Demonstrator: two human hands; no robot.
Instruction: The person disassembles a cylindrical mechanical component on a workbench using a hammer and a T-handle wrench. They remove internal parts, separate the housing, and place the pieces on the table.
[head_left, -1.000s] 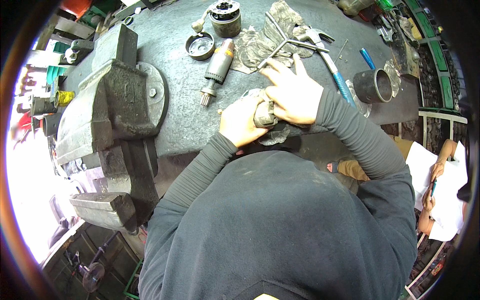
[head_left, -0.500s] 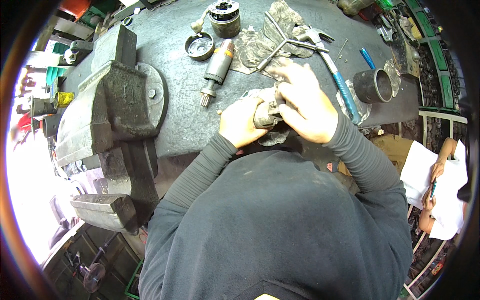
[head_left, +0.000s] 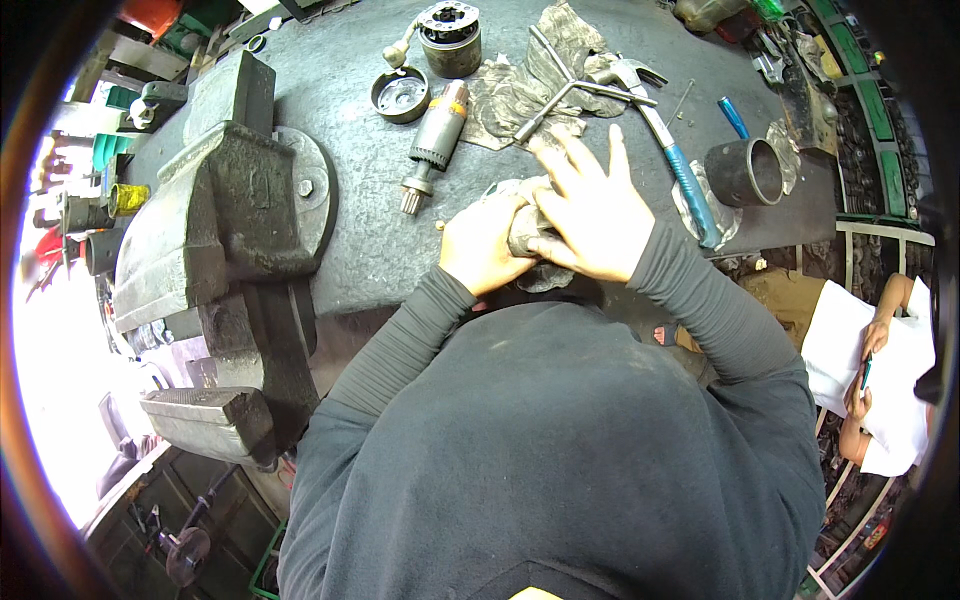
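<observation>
Near the front edge of the bench, my left hand point(head_left: 483, 238) is closed around a grey cast-metal part point(head_left: 522, 232), much of it hidden by my hands. My right hand point(head_left: 595, 215) lies against the part's right side, thumb and fingertips touching it, the other fingers stretched and spread. Just beyond my left hand lies a motor armature point(head_left: 438, 138) with a toothed pinion at its near end. Farther off are a round metal cap point(head_left: 400, 97), a cylindrical motor housing point(head_left: 452, 55) and a three-armed wrench point(head_left: 550, 103) on a dirty rag point(head_left: 492, 100).
A large bench vise point(head_left: 215, 220) fills the left side. On the right lie a blue-handled claw hammer point(head_left: 688, 185), a dark metal sleeve point(head_left: 740, 172) and a blue tool point(head_left: 735, 117). A person in a white shirt point(head_left: 835, 340) is at the far right, holding a small object.
My right hand has shifted slightly left and lower onto the part, its fingers spreading wider. The left hand keeps its hold in the same place.
</observation>
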